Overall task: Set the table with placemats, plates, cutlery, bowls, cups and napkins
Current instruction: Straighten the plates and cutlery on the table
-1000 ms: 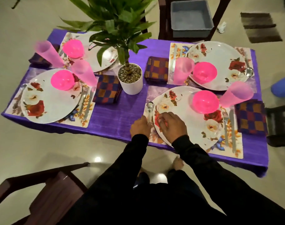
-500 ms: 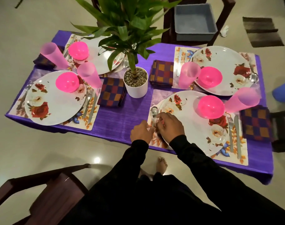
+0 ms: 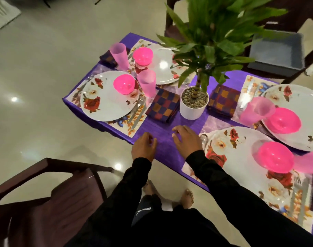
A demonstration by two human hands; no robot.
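Both hands hover low in the middle of the frame, empty and apart. The left hand (image 3: 144,147) sits at the near edge of the desk (image 3: 162,129) with fingers loosely curled; the right hand (image 3: 186,139) has its fingers spread over bare purple cloth, just left of the nearest plate (image 3: 241,157). Neither pinches anything, which suggests a pause between adjustments, not a carry.

Each setting follows one logic: a placemat (image 3: 134,125) under the plate, cutlery (image 3: 138,111) laid alongside where a diner would reach it, a pink bowl (image 3: 124,84) on the plate, a pink cup (image 3: 147,82) just beyond. A checked napkin (image 3: 162,106) lies between the left-centre setting and the potted plant (image 3: 194,102), which stands mid-desk as a centrepiece. A second napkin (image 3: 223,100) sits right of the pot. At the right edge, a bowl (image 3: 275,159) and another plate (image 3: 298,104) repeat the pattern. A grey bin (image 3: 276,52) rests on a chair, upper right.

No brand, label or writing is readable anywhere
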